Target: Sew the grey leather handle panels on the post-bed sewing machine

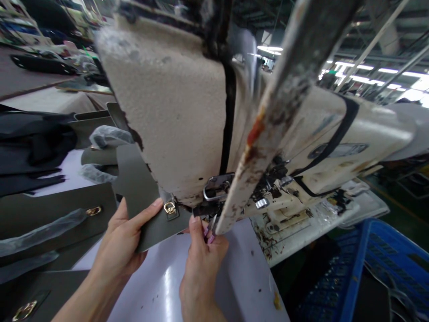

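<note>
The left hand has its fingers clamped on the green sheet: keep it flat. The right hand, fingers closed around a pink thing, should go gently.

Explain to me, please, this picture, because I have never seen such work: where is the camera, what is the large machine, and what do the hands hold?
There is one picture, taken by a camera on the person's head, looking forward and down. The large cream body seems to be an industrial sewing machine. The left hand holds a grey-green panel bearing a gold-coloured fitting. The right hand, close to the machine, has something pink in its fingers, too small to identify. Below is a whitish sheet; at left lie film-wrapped straps; at right is a blue basket.
</note>
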`<state>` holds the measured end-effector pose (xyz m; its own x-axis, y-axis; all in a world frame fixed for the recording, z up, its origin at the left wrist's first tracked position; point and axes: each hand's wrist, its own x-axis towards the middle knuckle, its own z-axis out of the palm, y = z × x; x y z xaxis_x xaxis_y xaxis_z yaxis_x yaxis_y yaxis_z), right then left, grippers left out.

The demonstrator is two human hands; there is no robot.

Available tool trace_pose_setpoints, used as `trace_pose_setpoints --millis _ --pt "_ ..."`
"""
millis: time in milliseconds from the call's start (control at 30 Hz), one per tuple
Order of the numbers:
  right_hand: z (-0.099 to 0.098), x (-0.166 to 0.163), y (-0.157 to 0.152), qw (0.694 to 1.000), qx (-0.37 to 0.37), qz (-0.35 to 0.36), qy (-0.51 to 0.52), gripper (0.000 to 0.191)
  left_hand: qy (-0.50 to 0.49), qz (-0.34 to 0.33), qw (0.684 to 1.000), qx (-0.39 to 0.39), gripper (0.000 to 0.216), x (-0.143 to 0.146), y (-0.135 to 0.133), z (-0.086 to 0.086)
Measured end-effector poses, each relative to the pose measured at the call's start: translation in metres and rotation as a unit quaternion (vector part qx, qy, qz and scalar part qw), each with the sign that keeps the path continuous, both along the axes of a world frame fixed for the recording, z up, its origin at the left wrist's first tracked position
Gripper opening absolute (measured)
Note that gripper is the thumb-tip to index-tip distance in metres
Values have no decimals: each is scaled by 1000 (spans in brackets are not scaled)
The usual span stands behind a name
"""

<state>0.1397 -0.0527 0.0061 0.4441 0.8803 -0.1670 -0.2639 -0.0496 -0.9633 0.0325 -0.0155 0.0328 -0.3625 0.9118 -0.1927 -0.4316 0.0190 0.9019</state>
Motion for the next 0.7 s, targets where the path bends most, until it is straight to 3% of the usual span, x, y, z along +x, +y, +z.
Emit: trace_pose_setpoints --millis 700 --pt "6 6 -1 999 13 23 -40 45 -10 96 995 9 49 18 -15 0"
